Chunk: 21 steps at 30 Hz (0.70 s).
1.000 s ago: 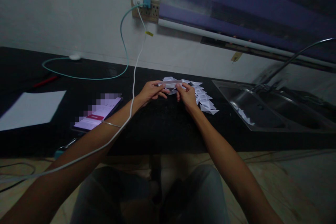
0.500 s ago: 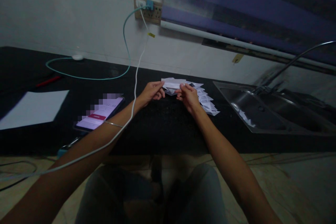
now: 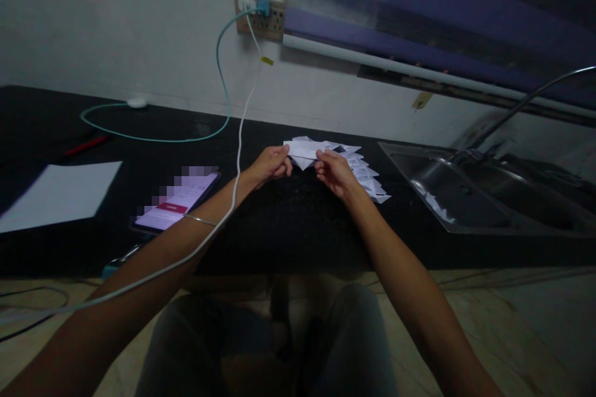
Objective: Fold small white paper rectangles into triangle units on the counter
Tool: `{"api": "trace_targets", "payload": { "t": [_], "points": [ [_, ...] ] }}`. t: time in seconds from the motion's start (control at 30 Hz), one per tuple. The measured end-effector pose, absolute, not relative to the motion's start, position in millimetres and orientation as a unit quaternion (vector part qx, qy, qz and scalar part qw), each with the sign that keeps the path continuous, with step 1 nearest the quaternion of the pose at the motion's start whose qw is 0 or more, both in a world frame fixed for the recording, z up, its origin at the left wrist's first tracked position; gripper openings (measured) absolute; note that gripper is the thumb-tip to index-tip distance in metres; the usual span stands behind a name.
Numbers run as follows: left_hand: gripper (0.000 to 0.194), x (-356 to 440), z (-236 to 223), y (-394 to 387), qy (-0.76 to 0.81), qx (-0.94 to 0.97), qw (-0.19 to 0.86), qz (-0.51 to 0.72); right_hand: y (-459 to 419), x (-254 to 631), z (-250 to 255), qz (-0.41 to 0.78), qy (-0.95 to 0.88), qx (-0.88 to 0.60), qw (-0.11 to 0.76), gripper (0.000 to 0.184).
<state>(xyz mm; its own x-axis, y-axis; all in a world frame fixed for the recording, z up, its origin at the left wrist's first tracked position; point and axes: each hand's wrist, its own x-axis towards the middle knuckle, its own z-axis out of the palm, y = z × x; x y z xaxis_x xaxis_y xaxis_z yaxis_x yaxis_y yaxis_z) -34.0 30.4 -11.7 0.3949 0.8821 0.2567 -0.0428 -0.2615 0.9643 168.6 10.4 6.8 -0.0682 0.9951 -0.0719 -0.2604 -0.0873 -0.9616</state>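
Note:
A folded strip of white paper (image 3: 303, 149) is stretched between my two hands above the black counter. My left hand (image 3: 274, 163) pinches its left end between thumb and fingers. At the right end, my right hand (image 3: 333, 169) grips it the same way, with the other fingers curled under. Behind and to the right of the strip lie several folded white paper pieces (image 3: 364, 175) with pointed tips, overlapping in a row. The strip and my hands hide part of that row.
On the left are a white paper sheet (image 3: 69, 189), a red pen-like object (image 3: 86, 146) and a lit phone (image 3: 174, 201). A white cable (image 3: 240, 142) crosses over my left forearm from the wall socket (image 3: 274, 22). A metal sink (image 3: 460, 198) is at the right.
The paper strip has tilted slightly, its broad face now showing flatter. My right hand has shifted a little left and lower. Both hands keep hold of it.

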Motion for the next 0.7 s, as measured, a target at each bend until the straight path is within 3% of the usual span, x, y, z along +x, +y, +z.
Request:
{"api": "trace_targets", "payload": {
  "t": [0.3,0.7],
  "points": [
    [0.037,-31.8,-8.3,29.5,0.333,0.588,0.558,0.482,8.5,168.5,14.9,0.631,-0.379,-0.399,0.546,0.012],
    [0.036,-33.9,-2.3,23.9,0.330,0.567,0.566,0.500,11.5,164.8,8.5,0.587,-0.423,-0.403,0.560,0.015]
  ]
}}
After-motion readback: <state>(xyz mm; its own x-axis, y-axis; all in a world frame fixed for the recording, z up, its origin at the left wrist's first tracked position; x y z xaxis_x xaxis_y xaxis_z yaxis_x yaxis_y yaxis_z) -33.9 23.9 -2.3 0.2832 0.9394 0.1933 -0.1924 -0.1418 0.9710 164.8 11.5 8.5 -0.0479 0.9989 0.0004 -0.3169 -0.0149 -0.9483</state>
